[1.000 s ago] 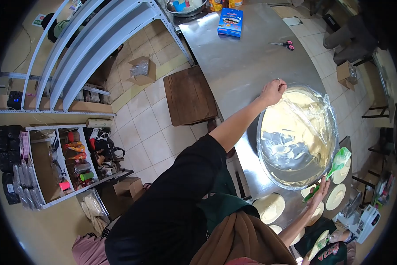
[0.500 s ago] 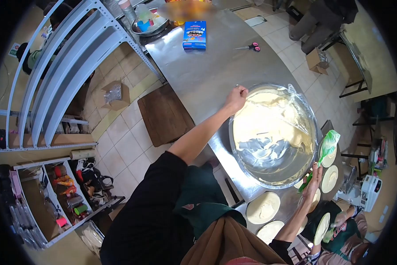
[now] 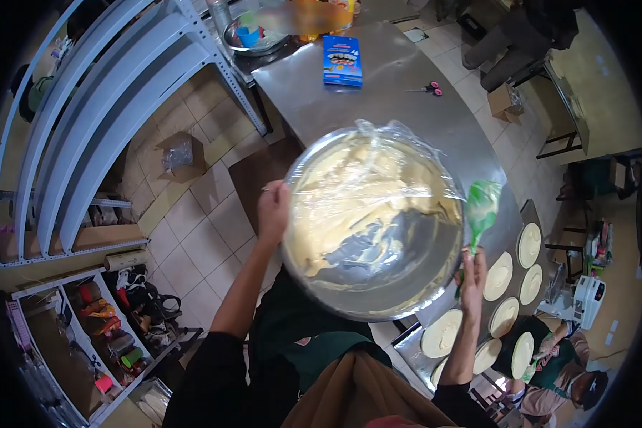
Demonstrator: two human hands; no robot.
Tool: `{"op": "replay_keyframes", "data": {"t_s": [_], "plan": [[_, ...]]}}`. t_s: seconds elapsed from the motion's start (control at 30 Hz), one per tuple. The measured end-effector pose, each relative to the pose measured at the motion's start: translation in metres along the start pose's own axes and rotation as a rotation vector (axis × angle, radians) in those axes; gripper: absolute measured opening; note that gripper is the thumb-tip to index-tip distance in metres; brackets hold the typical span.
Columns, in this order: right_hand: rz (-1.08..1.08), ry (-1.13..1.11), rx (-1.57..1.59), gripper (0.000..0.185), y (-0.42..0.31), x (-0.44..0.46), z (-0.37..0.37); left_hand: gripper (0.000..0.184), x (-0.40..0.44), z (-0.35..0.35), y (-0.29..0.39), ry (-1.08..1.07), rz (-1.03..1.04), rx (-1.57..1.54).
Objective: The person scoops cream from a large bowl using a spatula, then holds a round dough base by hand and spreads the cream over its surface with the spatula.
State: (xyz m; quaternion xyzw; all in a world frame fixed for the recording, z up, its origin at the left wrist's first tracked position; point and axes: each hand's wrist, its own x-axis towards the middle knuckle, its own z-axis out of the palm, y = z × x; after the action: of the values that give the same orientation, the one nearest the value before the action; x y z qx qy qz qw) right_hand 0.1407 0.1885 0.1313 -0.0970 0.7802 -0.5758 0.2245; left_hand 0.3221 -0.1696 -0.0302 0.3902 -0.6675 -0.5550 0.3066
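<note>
My left hand point(image 3: 273, 210) grips the left rim of a large metal mixing bowl point(image 3: 428, 267). Pale yellow, creamy batter point(image 3: 335, 203) coats much of its inside, and clear plastic wrap point(image 3: 399, 135) lies over the far part. On the bowl's right side, my right hand point(image 3: 472, 274) is closed around the handle of a green spatula point(image 3: 483, 203), whose blade points up and is smeared with batter. That hand is also against the bowl's side; its fingers are partly hidden. The bowl is held over the near-left edge of the steel table point(image 3: 392, 64).
Several round pale discs point(image 3: 498, 277) lie on the table at the right. A co-worker point(image 3: 560, 371) at lower right holds another disc point(image 3: 523, 354). A blue box point(image 3: 342, 60) and scissors point(image 3: 429, 88) lie farther back. Metal shelving point(image 3: 121, 100) stands left.
The bowl has moved left and toward me, off its earlier spot on the table. My left hand has shifted down to its left rim. The spatula has moved left with my right hand.
</note>
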Motion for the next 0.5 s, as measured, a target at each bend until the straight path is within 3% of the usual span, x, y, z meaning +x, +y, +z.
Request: {"op": "replay_keyframes", "data": {"t_s": [0.07, 0.13, 0.23, 0.5], "plan": [[-0.012, -0.097, -0.021, 0.018, -0.003, 0.002, 0.048, 0.020, -0.003, -0.053, 0.019, 0.103, -0.062, 0.005], [0.048, -0.172, -0.048, 0.020, -0.004, 0.006, 0.088, 0.022, -0.007, -0.100, 0.006, 0.171, -0.148, 0.042], [-0.032, -0.260, -0.085, 0.017, 0.021, 0.019, 0.161, 0.022, -0.008, -0.169, -0.028, 0.245, -0.133, 0.084], [-0.322, -0.476, -0.312, 0.016, 0.094, 0.059, 0.294, 0.025, -0.026, -0.251, -0.150, 0.443, -0.277, 0.146]]}}
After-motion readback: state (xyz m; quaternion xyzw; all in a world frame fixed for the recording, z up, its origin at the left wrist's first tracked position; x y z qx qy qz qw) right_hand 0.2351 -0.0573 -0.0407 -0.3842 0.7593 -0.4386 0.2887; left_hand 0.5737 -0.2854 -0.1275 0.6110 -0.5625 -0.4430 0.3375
